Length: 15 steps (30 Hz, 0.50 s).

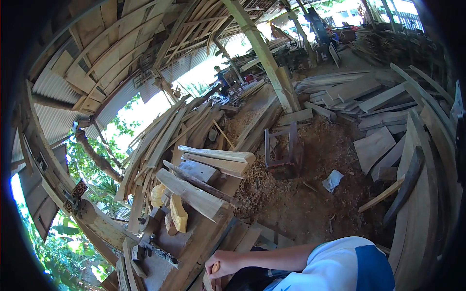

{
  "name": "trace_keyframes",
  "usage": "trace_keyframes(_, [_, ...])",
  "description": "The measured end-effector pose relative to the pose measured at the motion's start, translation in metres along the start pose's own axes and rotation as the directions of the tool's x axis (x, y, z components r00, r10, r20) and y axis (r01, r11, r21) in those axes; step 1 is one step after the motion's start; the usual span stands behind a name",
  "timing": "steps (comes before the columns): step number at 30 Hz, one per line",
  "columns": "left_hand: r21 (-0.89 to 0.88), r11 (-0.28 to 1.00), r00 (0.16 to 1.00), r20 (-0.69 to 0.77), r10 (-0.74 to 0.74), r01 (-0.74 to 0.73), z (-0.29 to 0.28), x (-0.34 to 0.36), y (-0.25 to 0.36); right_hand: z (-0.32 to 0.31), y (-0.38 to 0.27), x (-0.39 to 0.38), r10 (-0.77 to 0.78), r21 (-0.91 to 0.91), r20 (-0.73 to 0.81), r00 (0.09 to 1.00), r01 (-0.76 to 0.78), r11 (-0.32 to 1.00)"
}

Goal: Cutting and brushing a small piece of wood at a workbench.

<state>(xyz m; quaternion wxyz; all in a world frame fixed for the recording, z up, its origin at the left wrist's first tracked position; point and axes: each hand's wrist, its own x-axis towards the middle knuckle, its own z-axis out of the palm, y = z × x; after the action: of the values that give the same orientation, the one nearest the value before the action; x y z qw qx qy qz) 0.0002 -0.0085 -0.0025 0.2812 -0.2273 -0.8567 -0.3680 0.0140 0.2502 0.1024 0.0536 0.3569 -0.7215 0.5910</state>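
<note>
At the lower edge my right hand is closed round a light wooden handle. The handle's lower end and whatever it belongs to are cut off by the picture's edge. My left hand does not show. Beside the right hand is the wooden workbench. On it, farther off, lie a yellowish wood block and a dark wooden block-shaped tool. A dark metal tool with a long bar rests nearer, to the left of the hand. Several cut boards are stacked at the bench's far part.
A long pile of planks lies behind the bench. A small dark wooden stool frame stands on the shaving-strewn floor near a post. More boards are heaped at right. A person is far back.
</note>
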Motion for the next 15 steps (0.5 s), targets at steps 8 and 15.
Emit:
trace_keyframes(8, [0.08, 0.992, 0.969, 0.216, -0.116, 0.101, -0.005, 0.003, -0.005, -0.006, 0.013, 0.0, -0.05, -0.098, -0.09, 0.995, 0.041, 0.994])
trace_keyframes(15, [0.031, 0.99, 0.971, 0.192, -0.141, 0.138, 0.005, -0.002, -0.02, 0.009, 0.004, -0.01, 0.077, -0.12, -0.297, 0.952, -0.117, 0.986])
